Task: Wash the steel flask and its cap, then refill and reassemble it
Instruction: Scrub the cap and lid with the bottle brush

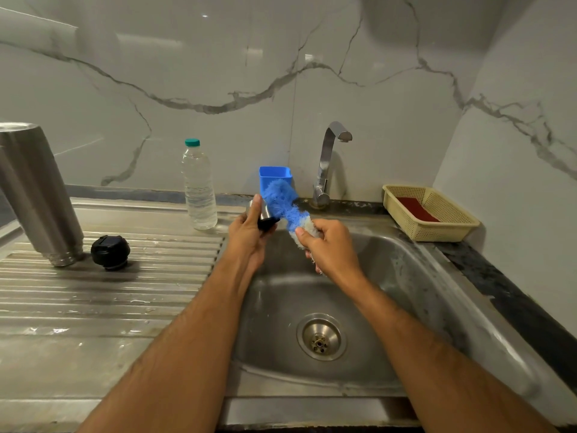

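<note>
Left hand (pixel 249 235) grips the cap (pixel 265 215); right hand (pixel 331 245) grips the brush (pixel 285 203) against it; flask (pixel 34 192) stands inverted on the drainboard (pixel 125 295).

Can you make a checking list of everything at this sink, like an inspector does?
Surface: steel drainboard, wet, with droplets.
Job's things: steel flask upside down on drainboard; black stopper beside it; steel cap over the sink.
Clutter: water bottle, blue cup, basket holding red scrub pad.
Grips: left hand holds cap; right hand holds blue brush.
Cables: nothing seen.
Surroundings: tap not running, marble wall.
</note>
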